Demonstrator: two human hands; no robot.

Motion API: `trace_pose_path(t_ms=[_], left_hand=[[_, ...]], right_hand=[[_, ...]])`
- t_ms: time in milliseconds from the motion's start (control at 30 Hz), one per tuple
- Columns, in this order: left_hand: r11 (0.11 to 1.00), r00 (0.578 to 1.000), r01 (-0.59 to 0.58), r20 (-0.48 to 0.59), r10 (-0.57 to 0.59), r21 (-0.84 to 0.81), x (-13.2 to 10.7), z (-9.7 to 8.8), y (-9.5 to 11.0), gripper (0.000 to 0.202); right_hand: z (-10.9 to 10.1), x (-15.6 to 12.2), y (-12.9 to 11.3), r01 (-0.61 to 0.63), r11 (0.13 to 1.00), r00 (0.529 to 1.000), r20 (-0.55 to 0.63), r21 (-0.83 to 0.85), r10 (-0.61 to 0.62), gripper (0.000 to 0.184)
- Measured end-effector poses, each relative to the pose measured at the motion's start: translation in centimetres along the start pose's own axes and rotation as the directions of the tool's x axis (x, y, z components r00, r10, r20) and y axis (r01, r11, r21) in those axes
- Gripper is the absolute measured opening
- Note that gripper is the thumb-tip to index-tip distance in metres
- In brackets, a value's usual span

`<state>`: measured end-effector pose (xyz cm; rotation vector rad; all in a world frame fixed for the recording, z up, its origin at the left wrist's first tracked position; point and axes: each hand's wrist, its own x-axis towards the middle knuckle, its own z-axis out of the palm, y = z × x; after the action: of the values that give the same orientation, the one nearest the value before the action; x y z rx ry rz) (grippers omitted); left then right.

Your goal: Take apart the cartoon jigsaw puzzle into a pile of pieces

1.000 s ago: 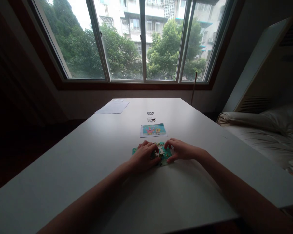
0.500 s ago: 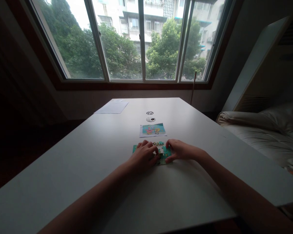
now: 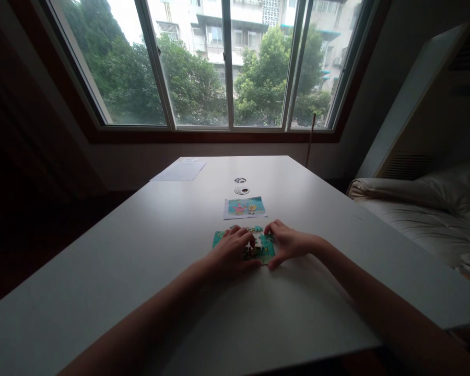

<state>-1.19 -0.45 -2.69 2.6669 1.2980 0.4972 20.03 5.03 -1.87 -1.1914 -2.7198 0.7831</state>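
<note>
A partly assembled jigsaw puzzle (image 3: 267,253), green and teal with a pale gap in its middle, lies flat on the white table (image 3: 141,250). My left hand (image 3: 235,251) rests over its left and middle part, fingers bent on top and thumb along the near edge. That hand hides much of the puzzle, and whether a loose piece is under its fingertips cannot be seen. At the right side, my right hand (image 3: 288,243) holds the puzzle's border, with fingertips at the far corner and thumb at the near corner.
Just beyond the puzzle lies a printed cartoon picture (image 3: 245,208). Two round cable-hole covers (image 3: 242,191) sit farther back, and white paper sheets (image 3: 180,171) lie at the far left. A padded cushion (image 3: 407,203) stands beyond the table's right edge.
My right thumb has slid toward the near corner, widening its spread from the fingers. My left thumb has stretched out along the near edge. The puzzle stays in nearly the same place.
</note>
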Motion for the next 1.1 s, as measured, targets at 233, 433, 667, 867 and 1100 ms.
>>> trace_pose_path(t_ms=[233, 433, 667, 867, 1100], left_hand=[[1.000, 1.000, -0.009, 0.024, 0.010, -0.029, 0.1, -0.1, 0.0, 0.028], [0.999, 0.999, -0.005, 0.032, 0.006, -0.032, 0.1, 0.0, 0.0, 0.026], [1.000, 0.999, 0.019, 0.030, -0.019, -0.006, 0.1, -0.1, 0.2, 0.028], [1.000, 0.999, 0.009, 0.037, -0.009, 0.019, 0.1, 0.0, 0.2, 0.032], [0.999, 0.999, -0.024, 0.030, 0.023, 0.041, 0.0, -0.1, 0.3, 0.028]], right_hand=[[0.0, 0.0, -0.4, 0.058, 0.992, 0.998, -0.002, 0.116, -0.059, 0.078], [0.2, 0.0, -0.7, 0.118, 0.966, 0.991, 0.042, 0.230, -0.130, 0.083], [-0.2, 0.0, -1.0, 0.082, 0.992, 0.995, 0.056, 0.098, -0.088, 0.075], [-0.3, 0.0, -1.1, 0.037, 0.997, 0.998, 0.050, 0.061, -0.040, 0.070], [-0.2, 0.0, -1.2, 0.092, 0.992, 0.995, 0.037, 0.080, -0.096, 0.062]])
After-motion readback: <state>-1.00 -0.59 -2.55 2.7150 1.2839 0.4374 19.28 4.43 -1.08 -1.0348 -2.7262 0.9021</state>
